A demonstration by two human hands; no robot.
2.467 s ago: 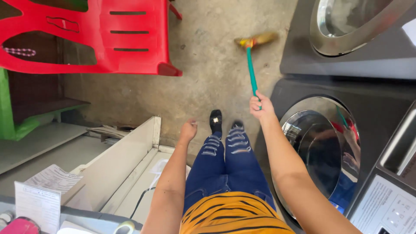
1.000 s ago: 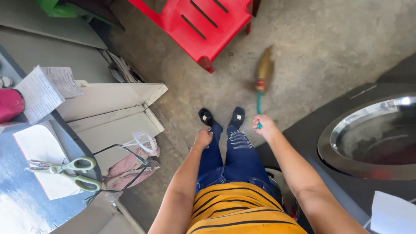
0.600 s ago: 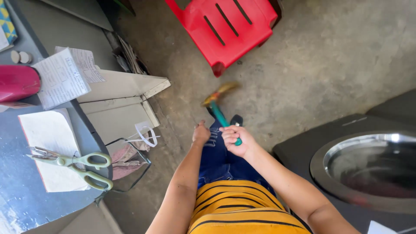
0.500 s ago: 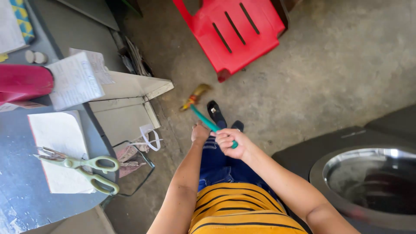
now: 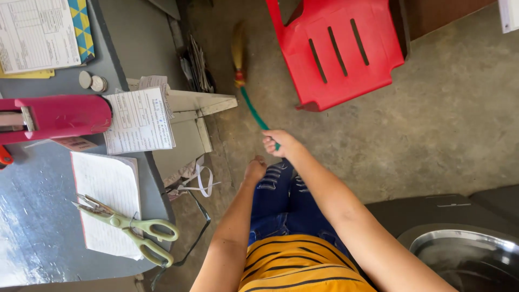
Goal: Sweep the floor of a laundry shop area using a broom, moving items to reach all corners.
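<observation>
The right hand [image 5: 280,143] is gripping a broom [image 5: 244,81], fingers wrapped round its handle, apparently sweeping floor beside the red chair [image 5: 338,51]; the left hand [image 5: 255,170] is hanging loosely curled, empty. Next stroke needs clearance.

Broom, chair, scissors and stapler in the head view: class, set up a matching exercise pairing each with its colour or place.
Column one:
1. broom
2. plastic chair
3. scissors
4. stapler

Column two:
A. lying on a white notepad
B. pink, on the grey desk
C. green handle in the right hand
D. red, on the concrete floor

Pairs: 1-C, 2-D, 3-A, 4-B.
</observation>
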